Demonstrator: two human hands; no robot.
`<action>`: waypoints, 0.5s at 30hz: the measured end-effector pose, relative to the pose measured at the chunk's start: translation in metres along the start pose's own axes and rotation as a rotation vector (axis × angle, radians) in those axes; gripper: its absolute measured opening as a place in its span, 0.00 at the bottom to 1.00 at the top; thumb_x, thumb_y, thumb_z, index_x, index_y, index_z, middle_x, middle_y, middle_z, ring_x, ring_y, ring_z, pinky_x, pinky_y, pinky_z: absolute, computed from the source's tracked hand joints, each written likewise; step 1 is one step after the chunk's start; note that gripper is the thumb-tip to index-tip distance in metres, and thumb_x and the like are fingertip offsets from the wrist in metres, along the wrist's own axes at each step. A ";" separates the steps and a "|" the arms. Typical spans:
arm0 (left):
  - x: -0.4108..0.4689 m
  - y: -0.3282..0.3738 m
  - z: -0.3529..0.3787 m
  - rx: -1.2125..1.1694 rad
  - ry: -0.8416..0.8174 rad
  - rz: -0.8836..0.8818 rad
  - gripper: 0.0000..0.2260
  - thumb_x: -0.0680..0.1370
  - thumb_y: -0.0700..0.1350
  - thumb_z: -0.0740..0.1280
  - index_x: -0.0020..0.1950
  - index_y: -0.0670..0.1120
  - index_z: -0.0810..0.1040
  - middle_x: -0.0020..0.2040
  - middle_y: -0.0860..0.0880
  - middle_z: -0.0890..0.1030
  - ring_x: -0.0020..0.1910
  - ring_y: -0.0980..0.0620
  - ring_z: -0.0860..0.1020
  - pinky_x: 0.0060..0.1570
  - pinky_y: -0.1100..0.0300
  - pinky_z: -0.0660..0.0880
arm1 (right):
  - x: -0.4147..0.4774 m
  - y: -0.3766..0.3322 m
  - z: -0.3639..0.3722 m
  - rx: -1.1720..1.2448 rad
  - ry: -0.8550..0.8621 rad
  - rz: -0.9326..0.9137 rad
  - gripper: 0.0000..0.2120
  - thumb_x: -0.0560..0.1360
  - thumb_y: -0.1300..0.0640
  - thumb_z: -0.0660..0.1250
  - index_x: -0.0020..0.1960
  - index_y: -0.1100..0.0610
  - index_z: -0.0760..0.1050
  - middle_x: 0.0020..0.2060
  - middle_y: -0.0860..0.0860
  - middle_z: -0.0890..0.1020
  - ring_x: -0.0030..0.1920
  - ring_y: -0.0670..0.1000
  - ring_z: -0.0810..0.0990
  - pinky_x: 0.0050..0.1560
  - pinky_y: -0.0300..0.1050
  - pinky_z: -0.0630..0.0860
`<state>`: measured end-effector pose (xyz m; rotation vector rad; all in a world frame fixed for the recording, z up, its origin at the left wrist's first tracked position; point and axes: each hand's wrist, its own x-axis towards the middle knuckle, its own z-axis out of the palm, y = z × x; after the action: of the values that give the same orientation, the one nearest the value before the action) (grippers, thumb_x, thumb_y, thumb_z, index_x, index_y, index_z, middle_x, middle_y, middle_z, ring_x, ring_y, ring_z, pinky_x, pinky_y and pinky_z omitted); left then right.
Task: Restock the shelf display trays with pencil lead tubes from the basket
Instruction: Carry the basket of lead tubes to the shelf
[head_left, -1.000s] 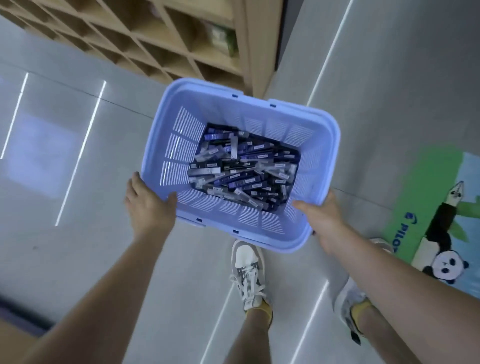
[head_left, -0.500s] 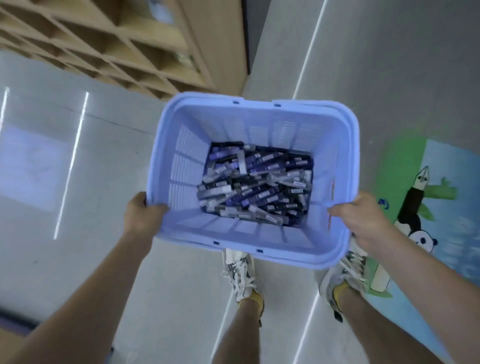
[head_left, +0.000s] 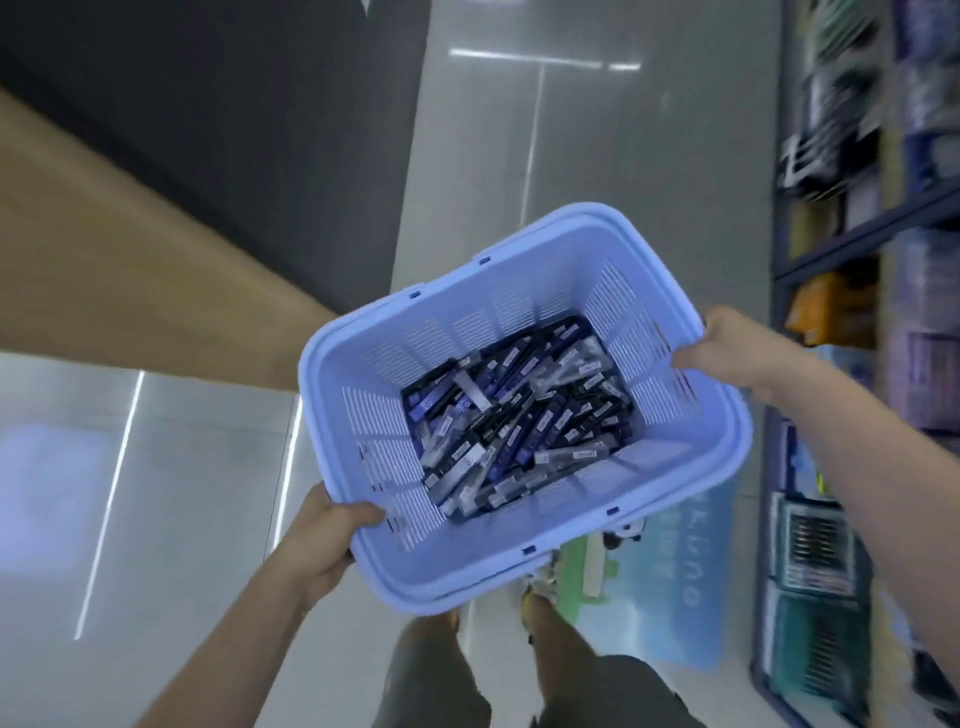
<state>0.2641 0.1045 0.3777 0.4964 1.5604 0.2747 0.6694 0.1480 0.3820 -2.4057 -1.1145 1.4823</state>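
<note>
Legs in dark shorts (head_left: 441, 680) are showing at the bottom edge. Left hand (head_left: 322, 545) is gripping the near-left corner of the blue basket (head_left: 488, 556), thumb hooking over the rim, other fingers hidden underneath. Basket is hanging tilted above a glossy grey floor (head_left: 182, 467). Pencil lead tubes (head_left: 519, 421) are lying jumbled in a heap on its bottom. Right hand (head_left: 727, 348) is gripping the far-right rim, thumb lying inside, fingers curling round the outside. Stocked shelves (head_left: 857, 208) are standing on the right, too blurred to tell contents

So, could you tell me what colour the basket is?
The basket is pale blue; head view shows it.
</note>
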 end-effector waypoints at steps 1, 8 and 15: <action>-0.013 0.015 0.015 -0.021 0.015 0.013 0.20 0.67 0.27 0.67 0.56 0.41 0.78 0.46 0.41 0.85 0.45 0.38 0.83 0.45 0.43 0.79 | -0.001 -0.014 -0.027 0.015 0.038 -0.015 0.05 0.73 0.66 0.68 0.48 0.67 0.78 0.37 0.58 0.77 0.36 0.54 0.74 0.37 0.44 0.70; -0.042 0.154 0.106 -0.193 0.082 0.061 0.09 0.72 0.26 0.62 0.47 0.37 0.76 0.36 0.43 0.83 0.37 0.42 0.80 0.36 0.52 0.80 | -0.028 -0.091 -0.130 0.623 0.495 0.031 0.47 0.60 0.31 0.73 0.70 0.55 0.64 0.66 0.49 0.74 0.63 0.53 0.75 0.61 0.56 0.75; -0.012 0.325 0.188 -0.218 0.111 0.188 0.07 0.72 0.27 0.62 0.44 0.38 0.74 0.39 0.41 0.75 0.36 0.45 0.75 0.38 0.51 0.73 | -0.003 -0.193 -0.110 1.104 0.288 0.101 0.31 0.69 0.55 0.78 0.67 0.49 0.66 0.54 0.52 0.80 0.52 0.56 0.81 0.54 0.59 0.79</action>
<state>0.4957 0.3587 0.5290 0.4624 1.5706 0.6187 0.6553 0.3164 0.5267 -1.7580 -0.0207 1.2078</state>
